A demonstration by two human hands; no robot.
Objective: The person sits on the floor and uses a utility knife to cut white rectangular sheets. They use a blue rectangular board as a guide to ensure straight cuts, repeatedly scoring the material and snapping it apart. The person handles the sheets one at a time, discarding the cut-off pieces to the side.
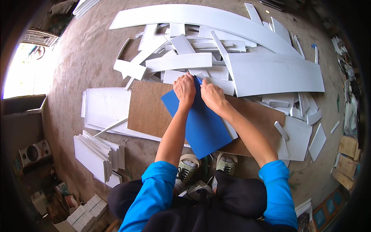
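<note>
A flat blue sheet lies at a slant in front of me, on a brown board. A white edge shows from beneath its right side. My left hand is closed at the sheet's far end, fingers curled and pressed down on it. Close beside it, my right hand is closed around a small, slim blue tool; its kind is too small to tell, and its tip is hidden between the hands.
Beyond the board lies a heap of white offcut strips, with a large curved white panel at its right. Stacked white pieces stand at the left. My shoes are just nearer than the board. Wooden blocks lie far right.
</note>
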